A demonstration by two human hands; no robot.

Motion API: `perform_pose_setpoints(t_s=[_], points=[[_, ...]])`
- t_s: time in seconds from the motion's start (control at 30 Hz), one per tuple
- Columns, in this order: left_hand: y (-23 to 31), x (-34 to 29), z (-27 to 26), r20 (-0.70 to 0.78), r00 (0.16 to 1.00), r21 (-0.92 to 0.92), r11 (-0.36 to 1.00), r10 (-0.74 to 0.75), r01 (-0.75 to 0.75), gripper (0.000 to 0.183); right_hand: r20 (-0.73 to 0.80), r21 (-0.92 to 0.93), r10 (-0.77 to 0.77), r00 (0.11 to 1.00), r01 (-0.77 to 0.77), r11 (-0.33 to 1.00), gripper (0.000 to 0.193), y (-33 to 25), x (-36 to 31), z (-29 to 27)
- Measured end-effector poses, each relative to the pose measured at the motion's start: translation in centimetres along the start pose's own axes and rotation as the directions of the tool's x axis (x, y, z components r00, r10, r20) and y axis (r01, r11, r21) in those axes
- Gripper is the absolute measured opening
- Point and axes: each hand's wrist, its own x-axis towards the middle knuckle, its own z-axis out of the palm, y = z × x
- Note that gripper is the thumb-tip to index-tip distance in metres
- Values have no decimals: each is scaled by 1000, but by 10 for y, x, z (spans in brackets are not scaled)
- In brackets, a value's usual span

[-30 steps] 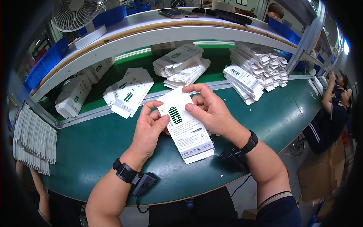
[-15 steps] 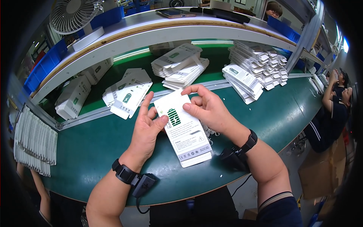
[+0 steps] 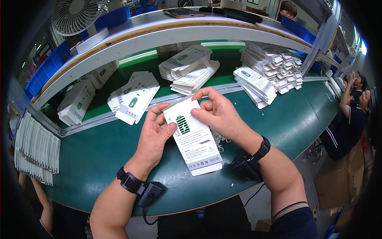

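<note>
1. Over the green bench (image 3: 99,159), both hands share one flat white carton (image 3: 193,139), held just above the surface.
2. Left hand (image 3: 153,135) pinches its left edge, thumb on the printed face; right hand (image 3: 217,113) grips the top end, fingers curled round it.
3. Risk, as I judge it: thin glossy card, so a hard squeeze near the top flap could crease it, or it slips and skids off.
4. Behind, stacks of flat cartons (image 3: 189,69) lean loosely; a stray elbow could topple them.

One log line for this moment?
left hand: holds flat white carton | right hand: pinches its top edge | carton above green table
</note>
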Motion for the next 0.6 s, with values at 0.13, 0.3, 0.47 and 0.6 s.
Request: perform_pose_setpoints(t_s=[0.13,0.3,0.47,0.6], points=[[0,0,0,-5,1000,3,1000,-4,4,47,13,2,-14,1000,14,1000,31,1,0,0],[-1,0,-4,-4,1000,21,1000,-7,7,37,18,28,-24,1000,24,999,32,2,0,1],[-2,2,-9,-44,999,53,998,-18,20,26,13,26,-40,999,39,999,34,0,-2,4],[-3,2,-10,-37,999,70,997,-15,17,24,7,-14,-64,998,64,998,38,1,-3,5]])
